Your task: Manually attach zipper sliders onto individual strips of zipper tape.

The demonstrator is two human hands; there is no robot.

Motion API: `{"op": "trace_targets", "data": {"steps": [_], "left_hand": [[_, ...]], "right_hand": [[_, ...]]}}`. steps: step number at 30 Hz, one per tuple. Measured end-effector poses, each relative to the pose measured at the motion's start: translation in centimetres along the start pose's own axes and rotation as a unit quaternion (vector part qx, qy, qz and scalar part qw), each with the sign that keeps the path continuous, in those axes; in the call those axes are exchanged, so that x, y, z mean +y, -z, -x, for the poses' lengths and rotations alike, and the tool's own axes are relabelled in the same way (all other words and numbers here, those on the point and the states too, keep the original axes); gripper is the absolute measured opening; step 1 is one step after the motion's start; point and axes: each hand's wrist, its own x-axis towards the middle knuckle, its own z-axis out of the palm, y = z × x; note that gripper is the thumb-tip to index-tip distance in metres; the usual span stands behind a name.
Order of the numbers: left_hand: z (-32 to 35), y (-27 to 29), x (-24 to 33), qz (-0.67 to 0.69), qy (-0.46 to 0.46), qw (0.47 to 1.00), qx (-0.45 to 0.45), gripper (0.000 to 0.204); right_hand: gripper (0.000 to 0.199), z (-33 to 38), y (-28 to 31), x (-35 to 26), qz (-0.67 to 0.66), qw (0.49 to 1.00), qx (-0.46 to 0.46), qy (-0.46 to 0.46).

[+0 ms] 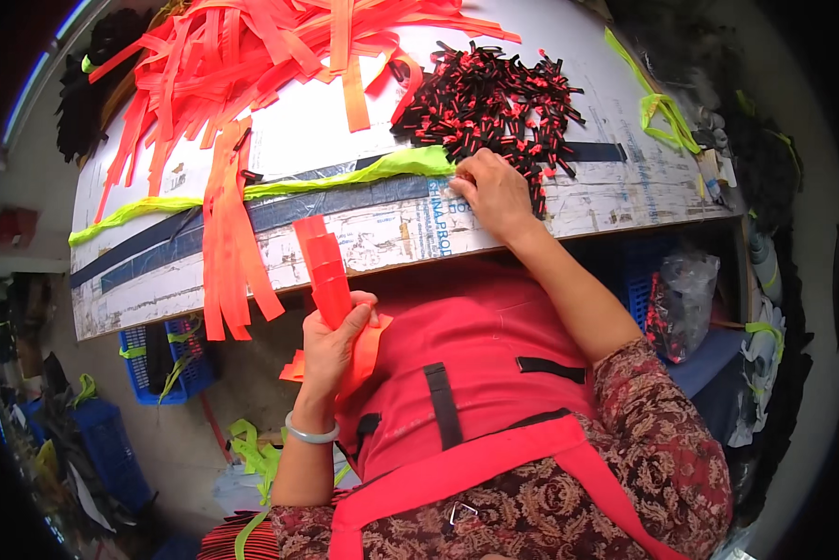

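My left hand (331, 341) is closed around a stack of red-orange fabric strips (324, 266), just off the table's front edge. The strips stick up above my fist, and more ends hang out below it. My right hand (496, 194) rests over the table with its fingers curled together. Its fingertips meet the end of a long yellow-green fabric strip (373, 173); whatever they pinch is hidden. Right behind that hand lies a heap of small black-and-red fabric pieces (485, 98).
A big pile of red-orange strips (242, 56) covers the far left of the white table (363, 243), with several strips (225, 243) hanging over the front edge. Blue baskets (165, 364) stand below at left. A clear plastic bag (685, 299) sits under the table at right.
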Motion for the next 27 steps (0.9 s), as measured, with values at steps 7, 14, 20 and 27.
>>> {"op": "trace_targets", "data": {"steps": [7,14,20,27], "left_hand": [[0.6,0.3,0.6,-0.013,0.033,0.999,0.036,0.015],[0.5,0.4,-0.7,0.043,0.001,0.999,0.018,0.019],[0.8,0.6,-0.5,0.000,-0.034,0.999,0.019,0.018],[1.2,0.3,-0.4,-0.048,-0.056,0.997,0.029,0.018]], "right_hand": [[0.010,0.0,1.0,-1.7,-0.221,0.975,0.031,0.016],[0.011,5.8,1.6,-10.1,-0.564,0.765,-0.302,-0.067],[0.021,7.2,0.7,-10.8,-0.586,0.756,-0.271,-0.109],[0.019,7.5,0.6,-11.4,-0.564,0.765,-0.271,-0.153]]}}
